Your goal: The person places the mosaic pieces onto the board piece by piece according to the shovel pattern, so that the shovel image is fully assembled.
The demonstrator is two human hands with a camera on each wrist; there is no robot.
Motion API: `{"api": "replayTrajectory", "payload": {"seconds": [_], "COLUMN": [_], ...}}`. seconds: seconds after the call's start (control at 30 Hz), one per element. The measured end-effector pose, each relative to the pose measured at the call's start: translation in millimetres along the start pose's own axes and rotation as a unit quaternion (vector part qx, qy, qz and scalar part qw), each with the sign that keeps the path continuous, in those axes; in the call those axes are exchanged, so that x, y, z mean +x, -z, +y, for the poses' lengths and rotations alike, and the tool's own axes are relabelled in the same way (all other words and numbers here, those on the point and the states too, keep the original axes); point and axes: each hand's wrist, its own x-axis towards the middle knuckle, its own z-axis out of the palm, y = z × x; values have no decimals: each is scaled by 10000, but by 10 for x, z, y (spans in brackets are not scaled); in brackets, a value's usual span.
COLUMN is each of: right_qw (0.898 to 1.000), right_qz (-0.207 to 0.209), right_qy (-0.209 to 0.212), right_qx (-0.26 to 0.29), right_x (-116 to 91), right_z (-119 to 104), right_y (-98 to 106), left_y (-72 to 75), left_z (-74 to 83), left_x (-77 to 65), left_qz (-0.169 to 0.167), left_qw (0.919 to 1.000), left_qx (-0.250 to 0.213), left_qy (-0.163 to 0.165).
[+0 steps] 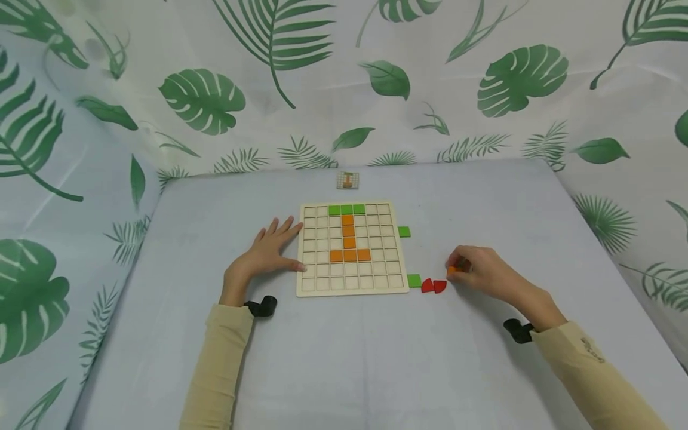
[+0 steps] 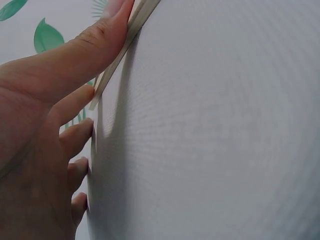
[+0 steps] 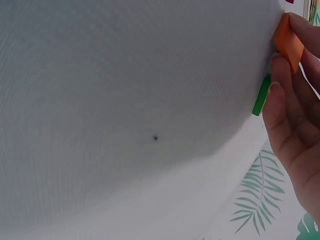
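Note:
A cream grid board (image 1: 317, 280) lies mid-table, with three green square tiles (image 1: 346, 209) in its top row. Below them, orange square tiles (image 1: 349, 242) form a column and a short row. My left hand (image 1: 266, 251) is spread at the board's left edge, its thumb (image 2: 95, 42) on the rim and a fingertip touching the side. To the right of the board, my right hand (image 1: 484, 272) pinches an orange tile (image 3: 288, 42) between thumb and fingers, low over the table. In the right wrist view a green tile (image 3: 261, 95) shows beside the fingertips.
Along the board's right side lie two loose green tiles, one upper (image 1: 404, 232) and one lower (image 1: 414, 280). Two red quarter-round pieces (image 1: 433, 286) sit between the lower one and my right hand. A small pattern card (image 1: 347, 180) lies behind the board. Leaf-print cloth (image 1: 301, 89) hangs behind.

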Motion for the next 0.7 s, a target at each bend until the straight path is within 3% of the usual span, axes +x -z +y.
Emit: {"api": "replayTrajectory", "payload": {"seconds": [0.4,0.7], "right_qw": [9991,9964], "right_qz": [194,66], "right_qy": [201,42], "right_qx": [334,841], "right_x": [70,128], "right_z": [-38,-129], "right_y": [-16,-41], "left_y": [-15,-15], "left_z": [-37,-35], "left_x": [27,21], "left_qz": [-25,41], "left_qw": [10000,10000], "left_qx": [64,68], "left_qy": [-56,-48]}}
